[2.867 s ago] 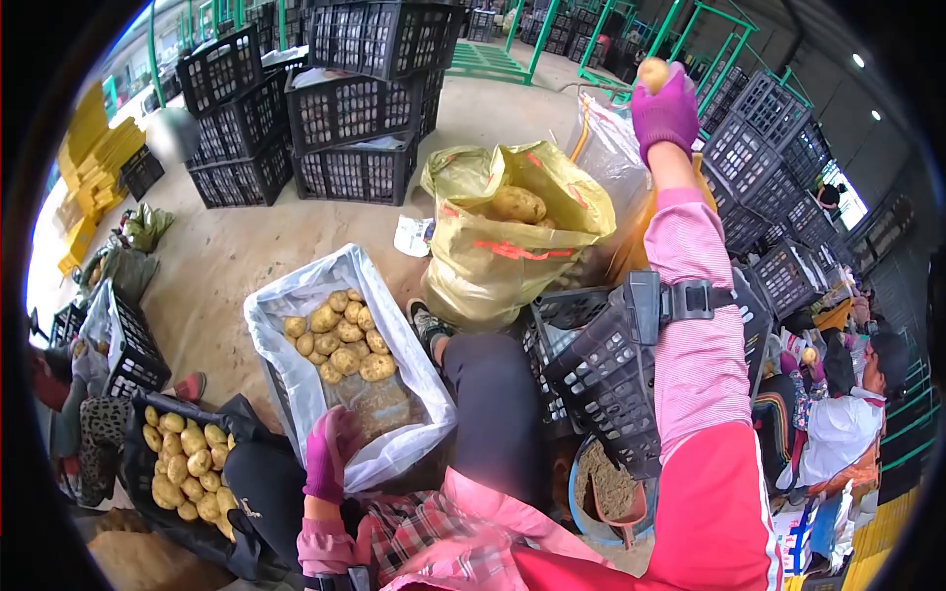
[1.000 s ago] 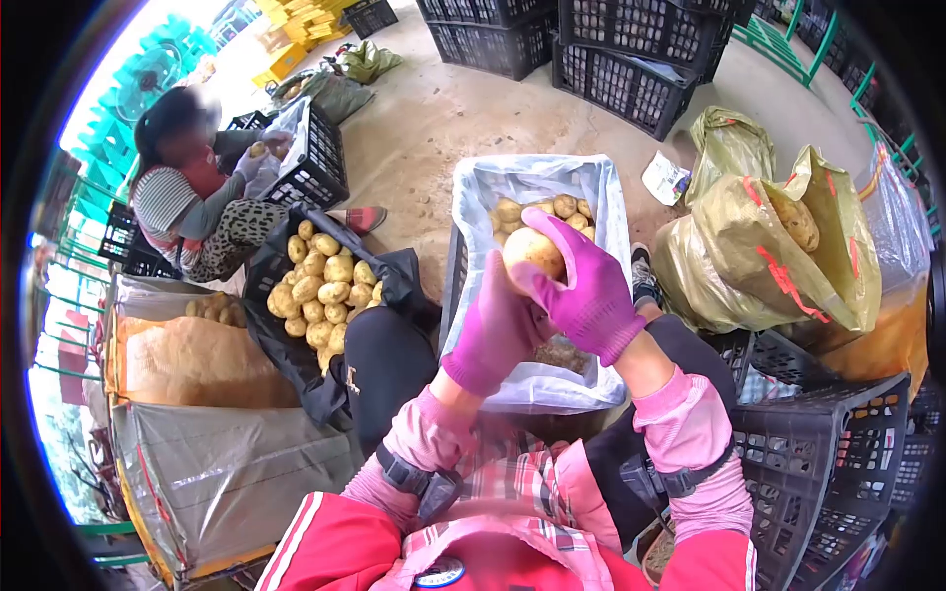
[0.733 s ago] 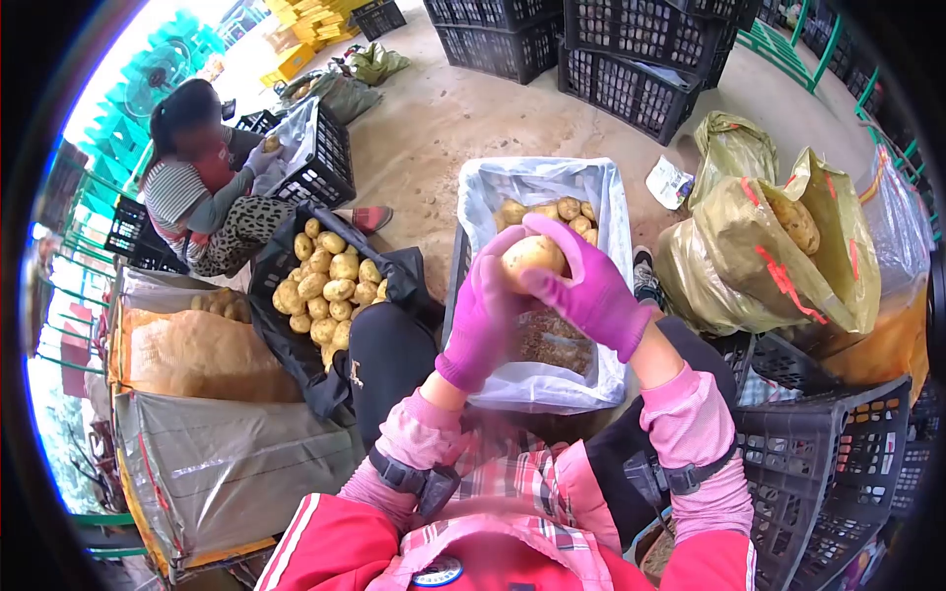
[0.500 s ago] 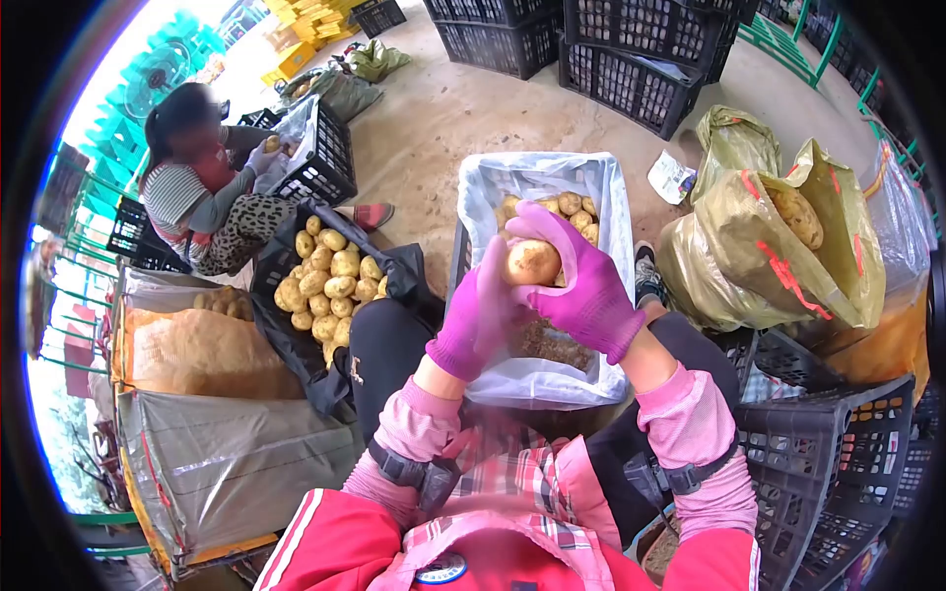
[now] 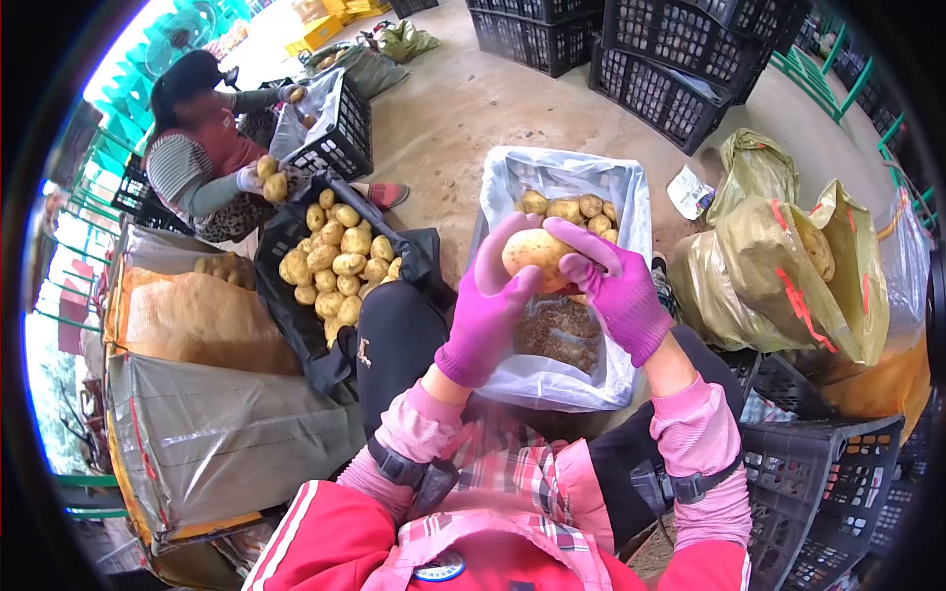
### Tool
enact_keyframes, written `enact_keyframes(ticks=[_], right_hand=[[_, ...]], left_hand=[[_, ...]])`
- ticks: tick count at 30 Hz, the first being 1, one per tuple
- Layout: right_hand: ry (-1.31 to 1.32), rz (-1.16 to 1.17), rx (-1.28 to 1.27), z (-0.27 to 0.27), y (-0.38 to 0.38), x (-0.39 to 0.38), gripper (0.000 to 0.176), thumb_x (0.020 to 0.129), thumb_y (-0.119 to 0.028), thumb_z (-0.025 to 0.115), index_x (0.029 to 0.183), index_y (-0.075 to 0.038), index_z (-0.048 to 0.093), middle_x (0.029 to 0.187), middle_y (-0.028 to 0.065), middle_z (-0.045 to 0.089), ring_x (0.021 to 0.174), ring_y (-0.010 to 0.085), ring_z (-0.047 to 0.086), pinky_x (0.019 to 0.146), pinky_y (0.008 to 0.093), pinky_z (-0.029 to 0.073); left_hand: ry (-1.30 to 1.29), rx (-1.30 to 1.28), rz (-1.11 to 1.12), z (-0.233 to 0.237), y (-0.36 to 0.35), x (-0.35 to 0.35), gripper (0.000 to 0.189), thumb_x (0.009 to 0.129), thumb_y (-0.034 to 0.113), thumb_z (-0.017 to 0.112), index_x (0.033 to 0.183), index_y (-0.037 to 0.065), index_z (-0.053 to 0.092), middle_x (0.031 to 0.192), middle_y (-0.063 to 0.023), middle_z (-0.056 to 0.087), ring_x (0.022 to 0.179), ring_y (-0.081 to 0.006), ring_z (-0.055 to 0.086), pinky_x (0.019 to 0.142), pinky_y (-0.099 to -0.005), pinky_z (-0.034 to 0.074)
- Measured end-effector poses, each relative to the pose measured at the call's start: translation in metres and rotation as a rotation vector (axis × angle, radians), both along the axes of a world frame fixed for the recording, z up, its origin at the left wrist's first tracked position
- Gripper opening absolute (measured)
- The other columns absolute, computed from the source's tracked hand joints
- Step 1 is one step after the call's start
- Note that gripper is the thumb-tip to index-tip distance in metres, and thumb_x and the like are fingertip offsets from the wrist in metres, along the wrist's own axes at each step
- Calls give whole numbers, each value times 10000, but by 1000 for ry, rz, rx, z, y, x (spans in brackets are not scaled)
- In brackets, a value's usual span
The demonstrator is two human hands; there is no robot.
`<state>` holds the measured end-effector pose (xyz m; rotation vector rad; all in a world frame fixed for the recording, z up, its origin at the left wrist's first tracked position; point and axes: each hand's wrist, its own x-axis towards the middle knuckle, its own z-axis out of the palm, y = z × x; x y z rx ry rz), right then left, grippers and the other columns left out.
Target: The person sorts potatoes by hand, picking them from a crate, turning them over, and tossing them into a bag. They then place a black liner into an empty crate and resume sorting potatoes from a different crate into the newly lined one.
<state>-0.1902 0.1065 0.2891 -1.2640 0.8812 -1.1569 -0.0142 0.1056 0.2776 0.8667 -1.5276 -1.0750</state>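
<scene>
A pale yellow potato (image 5: pixel 532 254) is held between my two hands, above a crate (image 5: pixel 633 202) lined with white plastic. My left hand (image 5: pixel 485 313), in a magenta glove, grips the potato's left end. My right hand (image 5: pixel 621 295), gloved alike, has its fingers around the right end. Several potatoes (image 5: pixel 567 209) lie at the far end of the lined crate, and loose brown soil (image 5: pixel 557 335) covers the liner nearer to me.
At my left, a black-lined container (image 5: pixel 419 258) holds many potatoes. Beyond it a co-worker (image 5: pixel 202 148) sits holding potatoes beside a black crate (image 5: pixel 347 128). Yellowish sacks (image 5: pixel 749 266) stand at my right, above black crates (image 5: pixel 788 463). Stacked crates (image 5: pixel 660 89) stand ahead.
The potato has turned from upright to lengthwise across my hands, showing a longer side. The co-worker's hand has moved to the black-lined container with potatoes in it. My view has shifted slightly.
</scene>
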Motion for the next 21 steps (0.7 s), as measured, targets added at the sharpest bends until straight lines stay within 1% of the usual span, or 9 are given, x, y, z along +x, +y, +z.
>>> enact_keyframes(ticks=[1, 2, 5, 6, 11, 14, 16, 18, 21], right_hand=[[269, -90, -159, 0, -1, -3, 394, 963, -329, 617, 1263, -74, 630, 1154, 54, 665, 1053, 133, 627, 829, 275, 557], [14, -55, 68, 9, 3, -2, 342, 997, -298, 570, 1230, -58, 643, 1093, 60, 678, 969, 147, 657, 768, 289, 585], [208, -215, 95, 0, -6, -2, 363, 1032, -309, 496, 1217, -29, 630, 1023, 95, 690, 835, 140, 676, 646, 262, 561], [193, -226, 115, -1, -8, -2, 362, 1030, -288, 497, 1253, -24, 606, 1032, 109, 693, 805, 141, 678, 653, 252, 540], [261, -250, 116, -6, -9, 6, 365, 1009, -217, 519, 1289, 11, 568, 1098, 128, 683, 880, 165, 676, 761, 262, 535], [346, -231, 120, -14, -11, 6, 361, 999, -192, 532, 1297, 11, 564, 1119, 118, 678, 903, 161, 671, 786, 261, 527], [404, -215, 139, -17, -13, 9, 359, 995, -176, 535, 1301, 10, 562, 1131, 114, 674, 910, 158, 669, 802, 261, 522], [436, -181, 151, -23, -19, 12, 350, 988, -147, 537, 1300, 7, 565, 1142, 115, 672, 927, 157, 667, 814, 264, 518], [474, -142, 165, -31, -24, 21, 340, 977, -111, 543, 1293, 11, 571, 1146, 116, 673, 934, 159, 665, 809, 261, 517]], left_hand=[[124, 181, -53, 2, 3, 2, 507, 981, 269, 577, 1390, 5, 433, 1313, -89, 544, 1164, -183, 550, 968, -306, 460], [219, 194, -70, -3, 3, 1, 529, 979, 301, 585, 1390, 7, 431, 1296, -80, 546, 1128, -160, 555, 936, -281, 471], [546, 479, -112, -7, 6, 5, 545, 985, 338, 578, 1400, 27, 412, 1253, -84, 553, 1096, -153, 573, 894, -267, 503], [606, 598, -119, -6, 8, 17, 534, 989, 323, 572, 1401, 29, 404, 1265, -100, 549, 1144, -184, 571, 930, -297, 507], [658, 474, 118, -2, -6, 115, 539, 992, 341, 558, 1401, 37, 383, 1243, -127, 552, 1132, -235, 587, 947, -407, 530], [68, 479, 597, -35, -19, 218, 511, 959, 333, 618, 1336, 24, 464, 1188, -119, 569, 1057, -181, 598, 762, -301, 584], [-416, 159, 912, -113, -34, 307, 508, 855, 267, 751, 1239, 7, 543, 1116, -118, 611, 954, -205, 625, 838, -341, 534], [-653, 196, 987, -122, -26, 349, 453, 769, 216, 759, 1149, 47, 581, 1113, -162, 641, 1051, -343, 620, 908, -383, 500], [-1172, -52, 822, -197, -22, 422, 398, 812, 255, 686, 1160, 82, 601, 1127, -171, 641, 1033, -370, 624, 887, -411, 512]])
